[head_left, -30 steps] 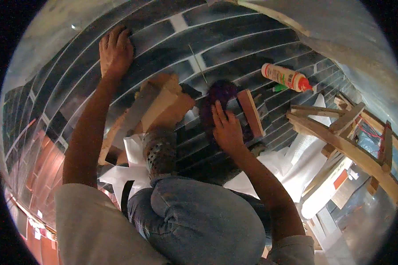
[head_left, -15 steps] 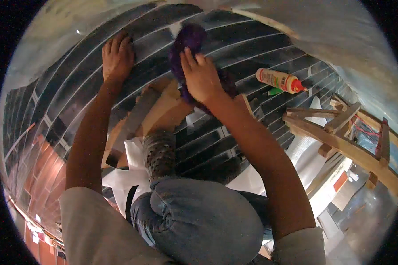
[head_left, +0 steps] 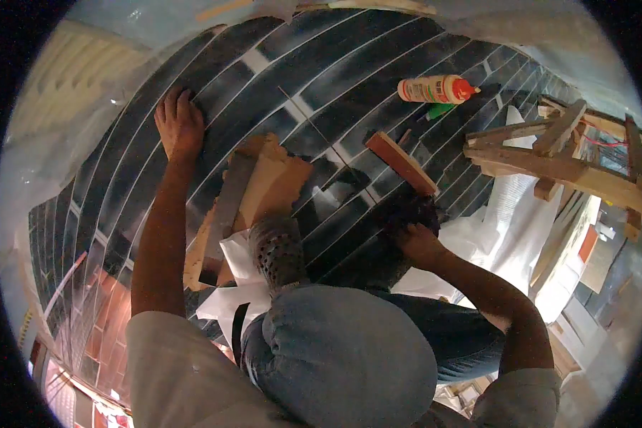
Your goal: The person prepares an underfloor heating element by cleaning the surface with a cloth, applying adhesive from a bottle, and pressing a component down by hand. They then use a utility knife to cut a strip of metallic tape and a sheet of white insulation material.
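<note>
While the left hand (head_left: 179,127) is lying flat with fingers spread on the dark plank floor (head_left: 349,78), the right hand (head_left: 415,242) is closing around a bunched dark purple cloth (head_left: 406,212) and pressing it onto the boards just beside the bent knee. A short reddish wooden block (head_left: 401,162) is lying immediately beyond the cloth, its long axis running diagonally away to the upper left, so the right hand is sitting far nearer to it. An orange-capped glue bottle (head_left: 435,90) is resting farther off.
</note>
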A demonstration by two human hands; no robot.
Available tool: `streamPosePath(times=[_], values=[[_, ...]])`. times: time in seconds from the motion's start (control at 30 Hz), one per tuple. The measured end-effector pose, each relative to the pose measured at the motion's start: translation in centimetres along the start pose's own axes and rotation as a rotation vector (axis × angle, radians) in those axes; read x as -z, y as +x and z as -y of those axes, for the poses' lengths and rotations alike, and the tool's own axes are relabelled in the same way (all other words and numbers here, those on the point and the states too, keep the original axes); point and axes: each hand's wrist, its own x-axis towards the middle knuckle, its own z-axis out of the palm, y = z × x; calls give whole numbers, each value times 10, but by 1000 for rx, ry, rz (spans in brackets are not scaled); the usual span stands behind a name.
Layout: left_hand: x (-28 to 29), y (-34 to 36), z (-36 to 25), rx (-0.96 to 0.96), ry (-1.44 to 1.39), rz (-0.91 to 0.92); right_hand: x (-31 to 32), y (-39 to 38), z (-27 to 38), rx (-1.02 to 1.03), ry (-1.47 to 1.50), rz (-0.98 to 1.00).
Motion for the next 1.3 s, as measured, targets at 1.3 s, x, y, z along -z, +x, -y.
streamPosePath(times=[1.3], values=[[5,2,2,28,9,27,207,287,9,12,292,-1107]])
